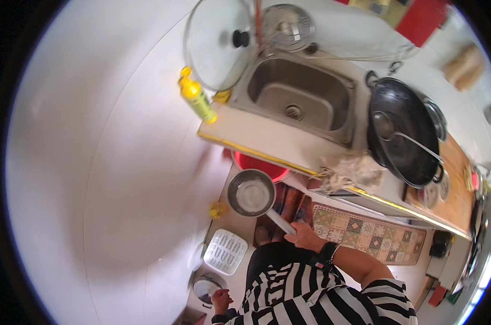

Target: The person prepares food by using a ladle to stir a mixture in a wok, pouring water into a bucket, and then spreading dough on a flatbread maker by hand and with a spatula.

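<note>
My right hand [306, 236] grips the handle of a small metal ladle-like pan [251, 193], its bowl held over the floor in front of the counter. Low in the view, my left hand [221, 300] is partly curled with nothing in it, above a lidded pot [208, 289] on the floor. Beyond the pan is a stainless steel sink [302, 99] with a drain showing. A large black wok [406, 130] rests to its right, a metal ladle [418, 145] inside it. A grey-brown cloth [353, 170] lies at the counter's edge.
A yellow bottle [198, 99] stands on the counter's left end, near a large glass lid [220, 44]. Under the counter edge sits a red bucket [261, 164]. A white plastic basket [226, 251] and a patterned mat [369, 233] lie on the floor.
</note>
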Tool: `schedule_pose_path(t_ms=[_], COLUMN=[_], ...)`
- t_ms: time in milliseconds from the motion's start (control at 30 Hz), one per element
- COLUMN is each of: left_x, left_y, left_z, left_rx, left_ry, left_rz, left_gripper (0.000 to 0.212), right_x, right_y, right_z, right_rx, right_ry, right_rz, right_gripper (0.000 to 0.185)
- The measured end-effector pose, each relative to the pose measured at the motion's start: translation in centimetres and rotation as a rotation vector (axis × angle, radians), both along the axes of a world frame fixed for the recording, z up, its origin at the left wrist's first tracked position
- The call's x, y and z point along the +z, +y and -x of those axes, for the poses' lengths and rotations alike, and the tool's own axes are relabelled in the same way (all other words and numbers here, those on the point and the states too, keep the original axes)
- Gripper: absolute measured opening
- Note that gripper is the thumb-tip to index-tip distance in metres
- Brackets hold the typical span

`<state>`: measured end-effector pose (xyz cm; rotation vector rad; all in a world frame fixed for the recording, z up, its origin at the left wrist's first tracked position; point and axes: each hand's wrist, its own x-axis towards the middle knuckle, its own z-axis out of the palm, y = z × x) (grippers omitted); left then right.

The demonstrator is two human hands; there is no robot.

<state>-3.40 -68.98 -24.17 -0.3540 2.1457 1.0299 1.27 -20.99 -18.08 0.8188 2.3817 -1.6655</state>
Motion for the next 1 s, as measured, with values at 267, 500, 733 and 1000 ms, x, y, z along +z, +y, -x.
schedule_pose_path(t_ms=[267,500,733,1000], left_x=[-4.5,-7.5,-7.4,-6.3], left_y=[2.1,3.6,8.2,10.4], left_z=[5.0,8.8,10.6,11.5], left_rx=[-0.061,-1.221,-1.039,-0.999], left_ry=[-0.041,0.631,0.439,0.4], left_rz=[-0.007,0.361,0.408,0.477], left_gripper=[0.014,0.019,0.019,0.021], right_x=[14.0,24.8,28.0,27.7], right_y=[3.4,8.5,11.8,13.6], right_z=[-4.8,-9.3,-11.9,-13.1], right_rx=[-0.098,-0.331,-0.572,-0.728], right_ry=[-0.077,-0.048,0.074,0.247], right_rz=[-0.076,0.085,0.331,0.783], right_gripper=[0.036,0.029,0.022,0.012])
